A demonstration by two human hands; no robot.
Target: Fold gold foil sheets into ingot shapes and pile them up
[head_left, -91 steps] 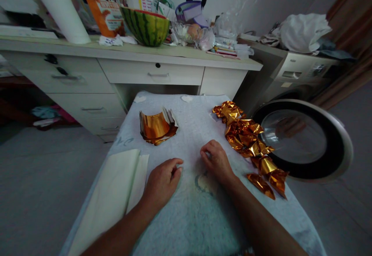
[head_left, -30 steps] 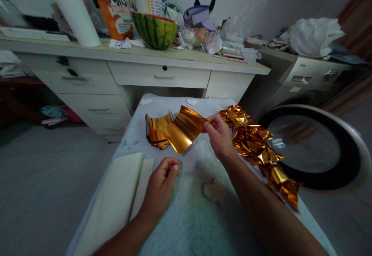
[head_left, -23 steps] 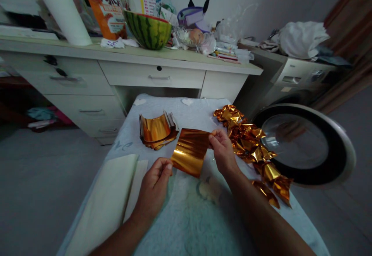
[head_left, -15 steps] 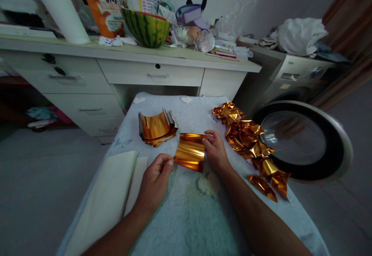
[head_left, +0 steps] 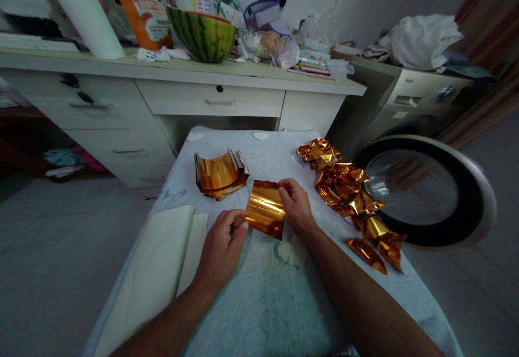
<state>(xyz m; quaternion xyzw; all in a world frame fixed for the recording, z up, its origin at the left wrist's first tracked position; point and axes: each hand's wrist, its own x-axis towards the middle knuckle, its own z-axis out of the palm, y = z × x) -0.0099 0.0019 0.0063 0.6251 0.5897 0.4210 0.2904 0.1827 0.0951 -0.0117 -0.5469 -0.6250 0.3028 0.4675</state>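
A shiny gold foil sheet [head_left: 265, 209] is held between my two hands above the cloth-covered table. My left hand [head_left: 225, 240] pinches its lower left edge between thumb and fingers. At the upper right edge, my right hand [head_left: 297, 204] grips the same sheet, with the thumb over it. Just beyond lies a curved stack of gold foil sheets [head_left: 219, 174], its ends bent upward. To the right runs a row of crumpled and folded gold foil pieces [head_left: 340, 184].
Folded pale sheets [head_left: 150, 276] lie along the left side of the blue patterned tablecloth [head_left: 267, 303]. Behind stands a white desk [head_left: 211, 94] bearing a cut watermelon [head_left: 203, 35]. A washing machine's open door [head_left: 421, 192] reaches close to the table's right edge.
The foil sheet has tilted and its top left edge has risen slightly. My left hand has shifted a little right and up; my right hand has moved slightly left.
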